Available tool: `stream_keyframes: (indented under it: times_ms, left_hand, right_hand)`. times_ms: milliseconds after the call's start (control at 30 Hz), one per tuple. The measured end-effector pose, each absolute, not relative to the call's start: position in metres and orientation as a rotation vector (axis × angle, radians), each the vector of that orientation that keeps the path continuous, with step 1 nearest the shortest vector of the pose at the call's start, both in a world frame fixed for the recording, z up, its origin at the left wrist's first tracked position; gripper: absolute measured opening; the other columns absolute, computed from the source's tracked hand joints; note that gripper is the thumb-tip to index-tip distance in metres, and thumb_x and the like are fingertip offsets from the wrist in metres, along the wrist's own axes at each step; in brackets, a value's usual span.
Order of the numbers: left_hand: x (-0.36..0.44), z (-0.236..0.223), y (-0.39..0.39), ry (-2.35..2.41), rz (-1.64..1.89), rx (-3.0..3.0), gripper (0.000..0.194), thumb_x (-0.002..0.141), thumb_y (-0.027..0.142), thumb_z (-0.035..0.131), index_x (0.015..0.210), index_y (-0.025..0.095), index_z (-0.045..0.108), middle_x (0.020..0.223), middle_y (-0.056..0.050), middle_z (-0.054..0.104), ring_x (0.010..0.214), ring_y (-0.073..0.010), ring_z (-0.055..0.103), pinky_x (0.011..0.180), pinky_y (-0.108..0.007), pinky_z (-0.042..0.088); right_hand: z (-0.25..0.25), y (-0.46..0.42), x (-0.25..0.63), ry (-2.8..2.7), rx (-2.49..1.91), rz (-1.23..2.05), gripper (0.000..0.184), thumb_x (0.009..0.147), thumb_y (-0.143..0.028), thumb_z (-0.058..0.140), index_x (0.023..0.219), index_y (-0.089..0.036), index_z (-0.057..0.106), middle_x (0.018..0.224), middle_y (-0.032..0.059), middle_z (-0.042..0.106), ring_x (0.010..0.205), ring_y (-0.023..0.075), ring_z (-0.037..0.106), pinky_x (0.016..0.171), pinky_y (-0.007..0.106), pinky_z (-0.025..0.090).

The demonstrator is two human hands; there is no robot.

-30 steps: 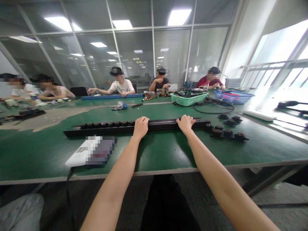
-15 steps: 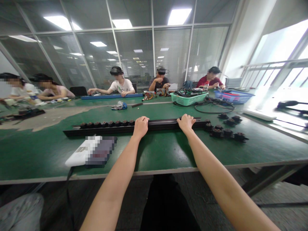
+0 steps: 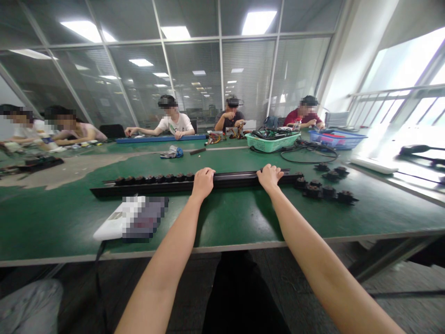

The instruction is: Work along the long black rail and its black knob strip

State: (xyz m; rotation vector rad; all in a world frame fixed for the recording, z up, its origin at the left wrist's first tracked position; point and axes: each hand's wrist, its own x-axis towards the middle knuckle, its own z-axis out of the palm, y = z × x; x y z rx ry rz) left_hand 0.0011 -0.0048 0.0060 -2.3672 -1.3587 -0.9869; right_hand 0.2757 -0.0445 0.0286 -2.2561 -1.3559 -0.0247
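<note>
A long black rail (image 3: 236,182) lies across the green table in front of me. My left hand (image 3: 203,183) is closed over it near its middle, fingers curled over the far side. Farther right, my right hand (image 3: 270,177) grips the same rail, its fingertips partly hidden behind it. Along the rail's left half sits a row of small black parts (image 3: 149,179), ending beside my left hand. Loose black parts of a similar look (image 3: 328,192) lie in a group past the rail's right end. What is under my fingers is hidden.
A white object beside a dark blurred-out item (image 3: 144,225) lies near the front edge at left. Farther back are grey-blue gloves (image 3: 173,152), a green basket (image 3: 273,143) of cables, a blue basket (image 3: 339,139) and a black cable (image 3: 309,155). Several people sit around the table.
Both hands stay on the rail, with the right hand only very slightly shifted. The whole view has moved a little; the rail and loose parts lie as before.
</note>
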Motion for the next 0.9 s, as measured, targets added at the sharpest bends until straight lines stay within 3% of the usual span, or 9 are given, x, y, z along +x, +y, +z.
stream_keyframes:
  times_ms: [900]
  left_hand:
    - [0.0013, 0.0077, -0.0058, -1.374, -0.937, -2.371, 0.037, 0.104, 0.017, 0.039, 0.117, 0.019, 0.074, 0.123, -0.013, 0.073, 0.117, -0.029, 0.066, 0.109, -0.047, 0.048]
  right_hand:
    - [0.0266, -0.0426, 0.2787, -1.297, -2.259, -0.03, 0.037, 0.101, -0.026, 0.049, 0.128, -0.003, 0.059, 0.135, 0.0288, 0.058, 0.132, 0.0381, 0.048, 0.108, 0.046, 0.032]
